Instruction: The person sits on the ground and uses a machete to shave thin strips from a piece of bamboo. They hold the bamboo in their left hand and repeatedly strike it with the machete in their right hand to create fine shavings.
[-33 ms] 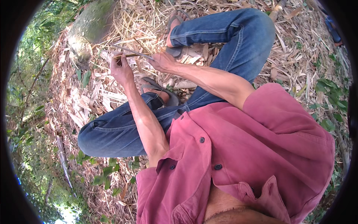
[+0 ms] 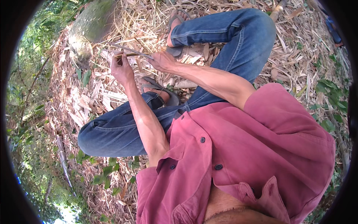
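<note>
Out on ground deep in dry leaf litter (image 2: 298, 48), straw-coloured and broken small, with green foliage (image 2: 30, 100) crowding along the left side. Loose rose-red shirt (image 2: 253, 142) with dark buttons, open at the neck; below it, blue jeans (image 2: 238, 44), knees bent and spread wide. At upper left, a rounded greenish mass (image 2: 91, 22), boulder or stump, cannot tell which. Dark thong sandals (image 2: 173, 99) on both feet, soles down on the litter. Bare forearms stretched forward, between the knees and out past them. Right hand (image 2: 163, 61) clenched around the near end of a slender grey blade-like tool (image 2: 128, 49), with the length of it slanting up and leftward. Left hand (image 2: 121, 71) just beside, thumb and fingers pinching a narrow yellowish strip (image 2: 131, 55). Strip in the gap between the hands, above the litter, close under the tool; contact between the two, cannot tell.
</note>
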A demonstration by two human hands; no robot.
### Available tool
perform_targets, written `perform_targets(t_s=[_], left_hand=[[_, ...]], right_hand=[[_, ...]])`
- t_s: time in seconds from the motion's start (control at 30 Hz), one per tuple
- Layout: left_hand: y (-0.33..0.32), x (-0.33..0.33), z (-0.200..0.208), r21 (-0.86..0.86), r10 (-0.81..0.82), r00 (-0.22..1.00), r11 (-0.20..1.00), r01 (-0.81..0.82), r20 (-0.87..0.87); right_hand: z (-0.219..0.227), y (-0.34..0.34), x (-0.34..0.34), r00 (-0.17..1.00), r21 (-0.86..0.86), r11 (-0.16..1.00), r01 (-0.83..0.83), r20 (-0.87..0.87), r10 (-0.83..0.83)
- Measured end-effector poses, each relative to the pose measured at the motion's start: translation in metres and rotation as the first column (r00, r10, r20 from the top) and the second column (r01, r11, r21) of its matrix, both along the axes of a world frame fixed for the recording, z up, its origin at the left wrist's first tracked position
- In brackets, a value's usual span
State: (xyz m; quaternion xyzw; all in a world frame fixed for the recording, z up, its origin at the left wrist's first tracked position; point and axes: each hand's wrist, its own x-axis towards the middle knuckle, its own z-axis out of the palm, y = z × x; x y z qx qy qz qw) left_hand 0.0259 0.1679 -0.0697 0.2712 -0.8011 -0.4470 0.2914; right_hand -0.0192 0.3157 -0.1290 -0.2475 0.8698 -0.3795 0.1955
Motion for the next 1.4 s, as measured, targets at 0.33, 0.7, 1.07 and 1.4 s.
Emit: perform_targets(t_s=[0.33,0.7,1.07,1.4], left_hand=[[-0.010,0.003,-0.007,0.043,0.053,0.998,0.998,-0.054,0.025],[-0.010,-0.002,-0.008,-0.034,0.082,0.996,0.996,-0.081,0.034],[-0.018,-0.005,-0.007,-0.030,0.073,0.988,0.997,-0.070,0.139],[-0.005,-0.014,0.014,-0.119,0.074,0.996,0.991,-0.067,0.054]], right_hand=[[-0.028,0.019,0.004,0.998,0.067,0.997,-0.040,-0.041,0.043],[-0.035,0.031,0.000,0.990,0.189,0.974,-0.127,-0.041,0.137],[-0.052,0.038,-0.003,0.995,0.414,0.905,-0.096,0.042,0.086],[-0.029,0.030,-0.005,0.995,0.250,0.965,-0.081,0.080,0.063]])
